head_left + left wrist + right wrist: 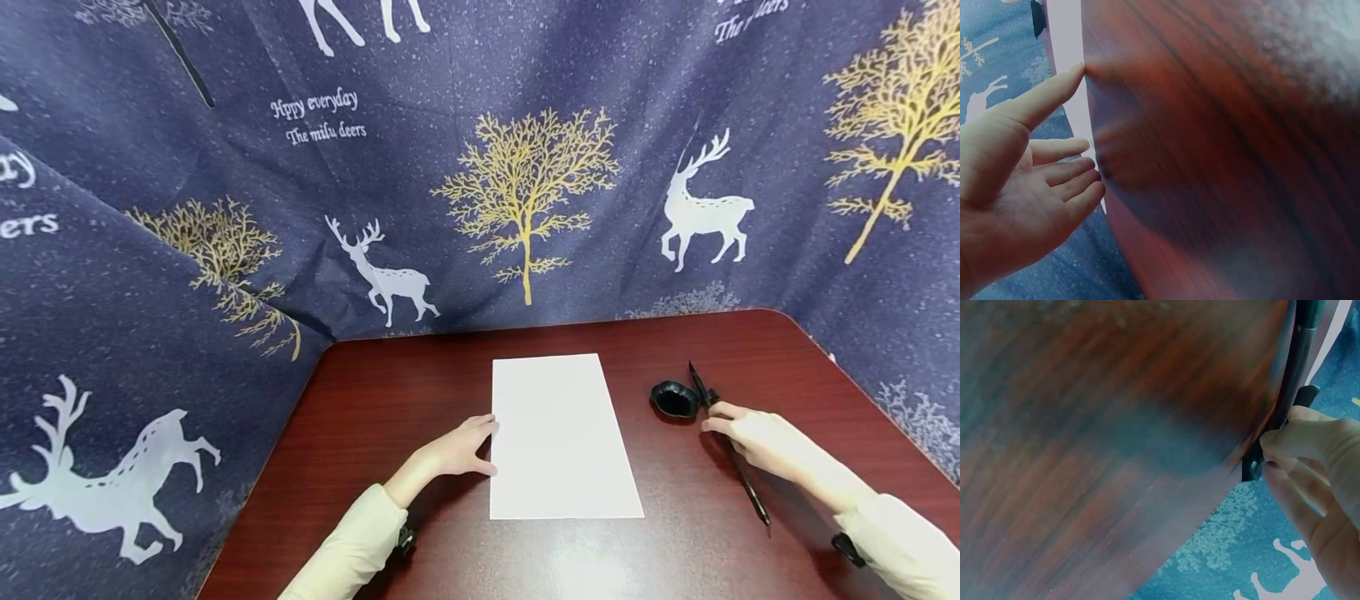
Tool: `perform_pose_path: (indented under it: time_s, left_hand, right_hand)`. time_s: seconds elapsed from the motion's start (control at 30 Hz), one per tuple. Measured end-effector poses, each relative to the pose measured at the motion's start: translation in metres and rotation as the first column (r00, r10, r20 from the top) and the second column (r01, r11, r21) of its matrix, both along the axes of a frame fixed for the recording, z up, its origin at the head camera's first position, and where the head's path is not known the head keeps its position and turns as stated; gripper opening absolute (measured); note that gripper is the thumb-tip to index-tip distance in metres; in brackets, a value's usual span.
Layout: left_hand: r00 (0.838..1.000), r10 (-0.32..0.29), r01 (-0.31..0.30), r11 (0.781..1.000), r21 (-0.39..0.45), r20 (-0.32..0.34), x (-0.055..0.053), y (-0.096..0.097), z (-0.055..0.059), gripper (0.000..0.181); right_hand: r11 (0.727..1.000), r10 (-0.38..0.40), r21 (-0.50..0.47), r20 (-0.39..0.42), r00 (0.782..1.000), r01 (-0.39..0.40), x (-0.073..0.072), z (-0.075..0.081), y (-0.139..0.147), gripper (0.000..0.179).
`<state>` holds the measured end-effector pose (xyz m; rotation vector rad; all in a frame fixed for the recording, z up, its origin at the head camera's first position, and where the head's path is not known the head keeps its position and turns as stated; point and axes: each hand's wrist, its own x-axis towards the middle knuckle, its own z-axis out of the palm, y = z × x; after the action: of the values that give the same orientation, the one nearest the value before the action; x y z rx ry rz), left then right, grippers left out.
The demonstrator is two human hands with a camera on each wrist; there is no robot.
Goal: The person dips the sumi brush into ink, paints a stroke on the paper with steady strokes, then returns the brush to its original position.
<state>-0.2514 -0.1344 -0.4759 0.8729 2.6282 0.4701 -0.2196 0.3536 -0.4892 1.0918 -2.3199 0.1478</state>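
Observation:
A blank white sheet of paper [558, 442] lies on the table. My left hand [459, 450] rests at its left edge, with thumb and fingers spread and the fingertips touching the border. In the left wrist view the palm of that left hand [1019, 181] shows, with nothing in its grasp. On the right, my right hand [757, 437] pinches a dark writing brush [748, 487] between thumb and fingers. The brush's dark tip points away from me, beside a small black ink dish [673, 402]. From the right wrist, the brush handle [1300, 356] passes under the thumb.
The reddish-brown wooden table [405, 375] has rounded back corners. A dark blue cloth [420, 167] with deer and trees hangs behind and to both sides. A small black piece [712, 395], possibly a brush rest, sits by the dish.

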Motion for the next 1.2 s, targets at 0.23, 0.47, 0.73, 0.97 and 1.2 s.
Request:
perform_pose_path:
  time_s: [0.23, 0.47, 0.73, 0.97, 1.2]
  left_hand:
    - [1.000, -0.010, 0.010, 1.000, -0.006, -0.010, -0.0002, 0.0004, 0.0002, 0.077]
    - [1.000, -0.014, 0.013, 0.999, -0.034, -0.027, -0.0052, 0.0003, -0.0023, 0.080]
    - [1.000, -0.002, 0.002, 1.000, -0.014, 0.019, -0.0067, 0.0002, -0.0011, 0.081]
    - [0.999, 0.008, -0.007, 1.000, -0.011, 0.031, -0.0057, 0.0013, 0.0002, 0.081]
    - [1.000, 0.011, -0.011, 1.000, -0.011, 0.028, -0.0069, 0.0019, 0.0010, 0.081]
  right_hand:
    - [0.999, -0.011, 0.042, -0.007, 1.000, 0.012, 0.0042, -0.0031, -0.0009, 0.047]
    - [0.999, -0.015, 0.040, -0.001, 1.000, 0.015, 0.0046, -0.0050, 0.0003, 0.048]
    - [0.999, -0.026, 0.024, 0.003, 1.000, 0.026, 0.0045, -0.0077, 0.0021, 0.044]
    - [1.000, 0.012, 0.011, -0.022, 1.000, -0.012, 0.0031, -0.0095, 0.0025, 0.040]
    - [1.000, 0.010, 0.015, -0.024, 1.000, -0.010, 0.0022, -0.0099, 0.0035, 0.039]
